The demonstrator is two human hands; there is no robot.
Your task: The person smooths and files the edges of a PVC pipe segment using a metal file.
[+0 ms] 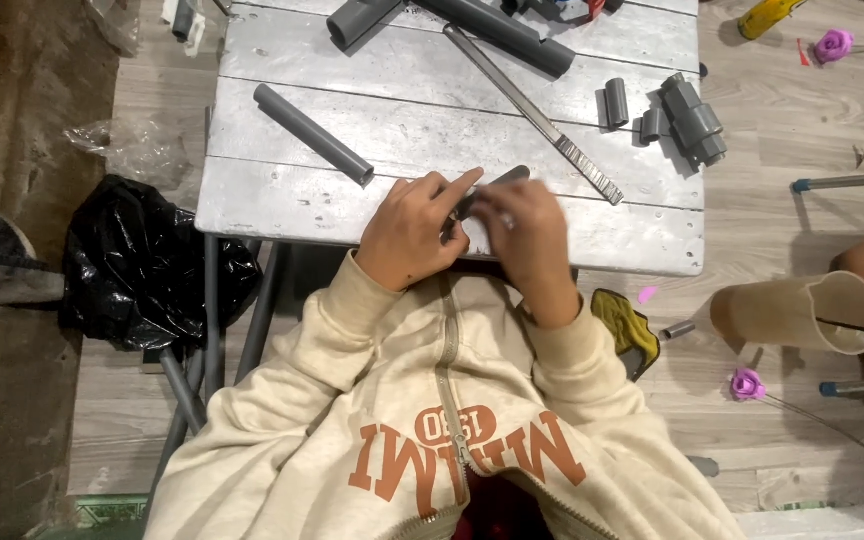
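Left hand (pixel 414 232) and right hand (pixel 524 232) together grasping small dark pipe piece (pixel 497 182) at bench (pixel 282 200) near edge, middle. 1 beige jug (pixel 797 312) lying on floor right of bench, thin stick inside mouth. On bench: 1 long pipe (pixel 314 133) left, 1 metal file (pixel 537 115), 2 short sleeves (pixel 632 112), 1 coupling (pixel 694 120) right. 2 purple flowers (pixel 747 384) on floor.

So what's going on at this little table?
A person in a cream hooded sweatshirt leans over a grey plank table. The left hand and right hand are together on a small dark grey piece at the near edge; what it is stays unclear. Grey pipe lengths, short pipe fittings and a long metal file lie beyond the hands.
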